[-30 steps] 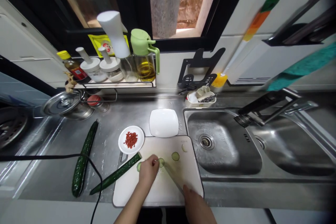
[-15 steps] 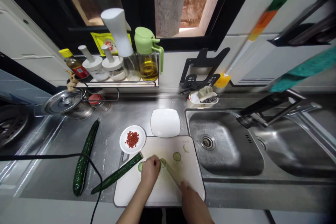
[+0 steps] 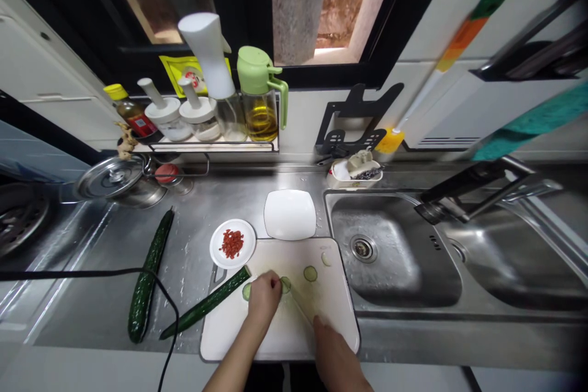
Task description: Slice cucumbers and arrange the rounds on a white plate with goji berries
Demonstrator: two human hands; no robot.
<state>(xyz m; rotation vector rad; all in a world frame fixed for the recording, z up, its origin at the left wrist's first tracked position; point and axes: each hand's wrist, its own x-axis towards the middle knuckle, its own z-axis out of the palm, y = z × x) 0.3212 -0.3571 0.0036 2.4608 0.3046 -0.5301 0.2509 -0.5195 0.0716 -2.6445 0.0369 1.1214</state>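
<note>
My left hand (image 3: 265,298) is closed over the white cutting board (image 3: 275,343), its fingertips pinching a cucumber slice (image 3: 285,285). My right hand (image 3: 331,343) wraps round the handle of a knife; the handle is hidden in the palm. The pale knife blade (image 3: 302,308) points up and left, its tip at the slice beside my left fingers. Another round slice (image 3: 247,291) lies left of my left hand, partly covered by it. To the right are a cucumber slice (image 3: 310,274) and a paler end slice (image 3: 326,258). A cut cucumber (image 3: 209,304) rests across the board's left edge.
A whole cucumber (image 3: 150,278) lies at the left, with a black cable (image 3: 158,282) crossing near it. Behind the board stand a round plate (image 3: 248,245) of small red pieces and a white squarish dish (image 3: 290,214). The steel sink (image 3: 395,257) borders the right.
My right hand and the knife have shifted slightly to the left and towards me. My left hand stays at the slice, nearly still.
</note>
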